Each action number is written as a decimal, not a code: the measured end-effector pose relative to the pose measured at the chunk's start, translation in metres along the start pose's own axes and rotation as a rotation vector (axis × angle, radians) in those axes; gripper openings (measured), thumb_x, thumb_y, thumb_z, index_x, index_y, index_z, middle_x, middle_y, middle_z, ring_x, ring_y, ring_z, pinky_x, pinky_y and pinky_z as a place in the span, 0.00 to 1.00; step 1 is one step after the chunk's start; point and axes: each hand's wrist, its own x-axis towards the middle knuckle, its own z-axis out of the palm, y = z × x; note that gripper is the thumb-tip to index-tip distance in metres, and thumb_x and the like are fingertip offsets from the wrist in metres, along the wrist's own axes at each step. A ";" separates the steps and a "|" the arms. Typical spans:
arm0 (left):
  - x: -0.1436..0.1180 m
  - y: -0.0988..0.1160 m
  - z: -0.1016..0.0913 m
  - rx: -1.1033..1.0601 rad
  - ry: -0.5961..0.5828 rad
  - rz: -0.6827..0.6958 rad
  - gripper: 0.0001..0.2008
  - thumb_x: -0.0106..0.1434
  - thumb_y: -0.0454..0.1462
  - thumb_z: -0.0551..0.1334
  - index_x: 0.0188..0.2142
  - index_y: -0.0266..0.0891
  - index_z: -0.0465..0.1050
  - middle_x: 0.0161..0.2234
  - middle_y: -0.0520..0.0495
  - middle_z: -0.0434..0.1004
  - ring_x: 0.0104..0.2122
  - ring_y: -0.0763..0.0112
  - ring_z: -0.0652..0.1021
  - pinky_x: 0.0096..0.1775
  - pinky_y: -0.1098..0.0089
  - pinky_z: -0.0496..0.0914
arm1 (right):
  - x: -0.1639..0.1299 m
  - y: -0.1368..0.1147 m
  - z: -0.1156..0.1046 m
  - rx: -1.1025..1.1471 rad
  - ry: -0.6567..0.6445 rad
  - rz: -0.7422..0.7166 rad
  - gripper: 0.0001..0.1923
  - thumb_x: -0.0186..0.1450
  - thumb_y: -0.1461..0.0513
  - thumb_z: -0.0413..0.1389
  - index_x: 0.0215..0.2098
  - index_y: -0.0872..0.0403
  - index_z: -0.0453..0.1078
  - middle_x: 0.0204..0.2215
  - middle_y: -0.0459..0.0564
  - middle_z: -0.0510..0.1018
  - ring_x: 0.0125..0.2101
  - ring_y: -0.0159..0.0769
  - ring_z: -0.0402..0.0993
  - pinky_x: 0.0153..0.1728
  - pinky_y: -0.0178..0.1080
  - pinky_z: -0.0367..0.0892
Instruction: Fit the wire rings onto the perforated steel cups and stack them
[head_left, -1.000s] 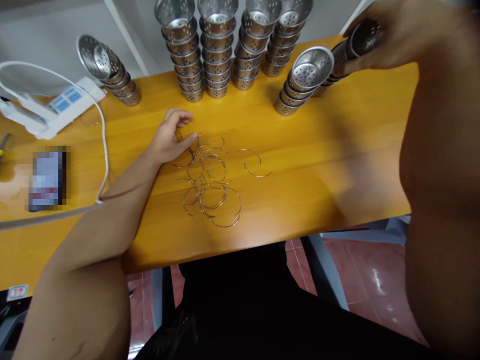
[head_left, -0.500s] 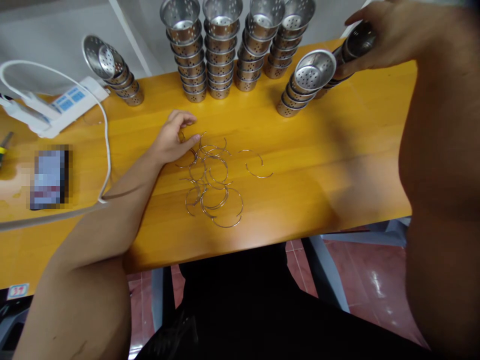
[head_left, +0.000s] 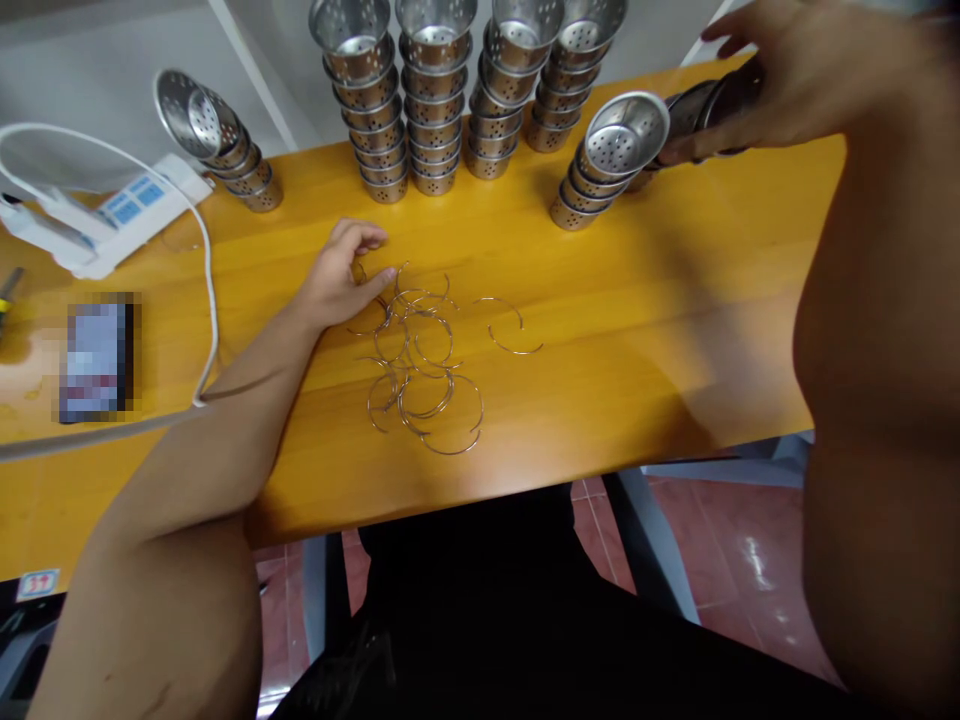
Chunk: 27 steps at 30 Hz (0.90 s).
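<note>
My right hand (head_left: 795,85) is wrapped round a stack of perforated metal cups (head_left: 691,112) at the back right; the stack leans well over to the right, and my hand hides its mouth end. Just left of it a shorter leaning stack of shiny perforated cups (head_left: 619,140) stands on the table. My left hand (head_left: 341,275) rests on the wooden table, thumb and fingers apart, with nothing seen in it. Close by its thumb lies a loose heap of thin, curved metal wires (head_left: 429,340). Two more curved wires (head_left: 516,350) lie to the right of the heap.
Tall cup stacks (head_left: 375,115) line the back of the yellow table (head_left: 600,380). Another leaning stack (head_left: 244,165) stands at the back left. A white power strip (head_left: 142,215) with a looping cable (head_left: 210,300) and a blurred-out phone (head_left: 96,358) are on the left.
My right hand has moved slightly right, and the cup stack in it tips further over to the right. My left hand and the wires stay in place; the view has shifted a little.
</note>
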 end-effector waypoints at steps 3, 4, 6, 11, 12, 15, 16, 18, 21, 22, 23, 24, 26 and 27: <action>0.000 -0.002 0.000 0.009 0.001 0.005 0.26 0.74 0.39 0.80 0.68 0.45 0.81 0.62 0.38 0.84 0.60 0.48 0.87 0.65 0.47 0.87 | -0.006 -0.013 0.000 -0.005 0.008 -0.035 0.57 0.67 0.57 0.89 0.85 0.69 0.74 0.77 0.89 0.76 0.79 0.91 0.75 0.80 0.78 0.73; 0.000 -0.001 0.001 0.019 0.000 -0.018 0.25 0.75 0.40 0.80 0.67 0.45 0.81 0.62 0.38 0.84 0.60 0.48 0.87 0.65 0.47 0.87 | -0.009 -0.017 0.000 -0.004 0.018 -0.038 0.54 0.67 0.59 0.88 0.84 0.71 0.75 0.76 0.91 0.77 0.78 0.92 0.76 0.80 0.78 0.73; 0.000 0.002 0.000 0.030 -0.003 -0.061 0.24 0.76 0.41 0.81 0.66 0.45 0.81 0.62 0.38 0.84 0.61 0.48 0.86 0.67 0.46 0.86 | -0.014 -0.025 -0.001 0.000 0.027 -0.042 0.50 0.69 0.62 0.87 0.82 0.74 0.77 0.74 0.92 0.78 0.77 0.93 0.77 0.79 0.78 0.73; 0.002 0.008 0.000 0.020 0.001 -0.083 0.23 0.77 0.43 0.81 0.65 0.45 0.81 0.61 0.39 0.84 0.61 0.48 0.86 0.67 0.46 0.86 | -0.022 -0.036 0.000 0.052 0.073 0.021 0.45 0.71 0.63 0.86 0.79 0.75 0.80 0.70 0.89 0.84 0.73 0.90 0.82 0.78 0.74 0.76; 0.002 0.008 0.000 0.020 0.000 -0.087 0.23 0.76 0.43 0.81 0.65 0.45 0.81 0.61 0.39 0.84 0.61 0.48 0.86 0.67 0.46 0.86 | -0.022 -0.037 0.001 0.070 0.085 0.033 0.44 0.71 0.63 0.85 0.79 0.75 0.80 0.70 0.88 0.84 0.73 0.89 0.83 0.77 0.74 0.76; 0.001 0.005 0.000 0.020 -0.004 -0.071 0.23 0.76 0.43 0.80 0.66 0.45 0.81 0.62 0.39 0.84 0.61 0.48 0.86 0.67 0.46 0.86 | -0.023 -0.040 0.003 0.092 0.099 0.048 0.40 0.73 0.66 0.83 0.77 0.76 0.82 0.68 0.88 0.85 0.71 0.88 0.85 0.76 0.74 0.78; 0.001 0.004 0.000 0.021 -0.005 -0.063 0.23 0.76 0.42 0.80 0.66 0.45 0.81 0.62 0.39 0.84 0.61 0.48 0.86 0.67 0.46 0.86 | -0.023 -0.041 0.005 0.095 0.099 0.048 0.39 0.73 0.67 0.83 0.77 0.76 0.82 0.68 0.89 0.85 0.71 0.88 0.85 0.75 0.74 0.78; 0.000 0.003 0.000 0.028 -0.006 -0.057 0.23 0.77 0.42 0.80 0.67 0.45 0.81 0.63 0.38 0.84 0.61 0.47 0.86 0.67 0.45 0.86 | -0.023 -0.041 0.008 0.099 0.110 0.043 0.39 0.74 0.67 0.82 0.77 0.77 0.81 0.67 0.90 0.85 0.70 0.87 0.86 0.75 0.73 0.79; 0.000 0.002 0.000 0.030 -0.008 -0.050 0.24 0.76 0.43 0.80 0.67 0.45 0.82 0.63 0.37 0.84 0.61 0.47 0.86 0.67 0.45 0.86 | -0.024 -0.042 0.012 0.115 0.150 0.055 0.39 0.73 0.68 0.82 0.77 0.75 0.82 0.68 0.88 0.85 0.68 0.85 0.88 0.74 0.73 0.81; 0.000 0.002 0.000 0.026 -0.004 -0.048 0.24 0.76 0.43 0.81 0.67 0.45 0.82 0.63 0.37 0.84 0.61 0.47 0.86 0.67 0.45 0.86 | -0.025 -0.042 0.013 0.129 0.163 0.073 0.39 0.72 0.68 0.83 0.77 0.73 0.83 0.68 0.86 0.86 0.66 0.83 0.90 0.73 0.72 0.82; 0.000 0.002 0.000 0.023 0.000 -0.049 0.23 0.77 0.43 0.81 0.66 0.46 0.82 0.63 0.37 0.84 0.61 0.47 0.86 0.67 0.44 0.86 | -0.025 -0.042 0.013 0.142 0.172 0.090 0.39 0.71 0.69 0.83 0.77 0.72 0.83 0.68 0.85 0.86 0.65 0.82 0.91 0.72 0.71 0.83; 0.000 0.002 0.000 0.021 0.002 -0.053 0.23 0.77 0.44 0.81 0.66 0.46 0.82 0.63 0.37 0.84 0.61 0.47 0.86 0.67 0.44 0.87 | -0.025 -0.042 0.014 0.150 0.178 0.102 0.39 0.70 0.70 0.84 0.76 0.71 0.84 0.68 0.85 0.86 0.63 0.80 0.92 0.71 0.70 0.84; 0.000 0.003 0.000 0.022 0.002 -0.064 0.23 0.77 0.44 0.81 0.66 0.46 0.82 0.63 0.37 0.84 0.61 0.46 0.86 0.68 0.43 0.87 | -0.024 -0.041 0.014 0.139 0.187 0.103 0.41 0.67 0.72 0.85 0.76 0.71 0.85 0.70 0.87 0.85 0.65 0.80 0.92 0.71 0.67 0.85; 0.000 0.002 0.000 0.023 -0.001 -0.066 0.23 0.77 0.44 0.81 0.66 0.46 0.82 0.63 0.37 0.84 0.62 0.46 0.86 0.68 0.43 0.87 | -0.023 -0.039 0.015 0.129 0.189 0.096 0.41 0.66 0.72 0.85 0.76 0.71 0.85 0.71 0.88 0.83 0.66 0.81 0.91 0.72 0.67 0.84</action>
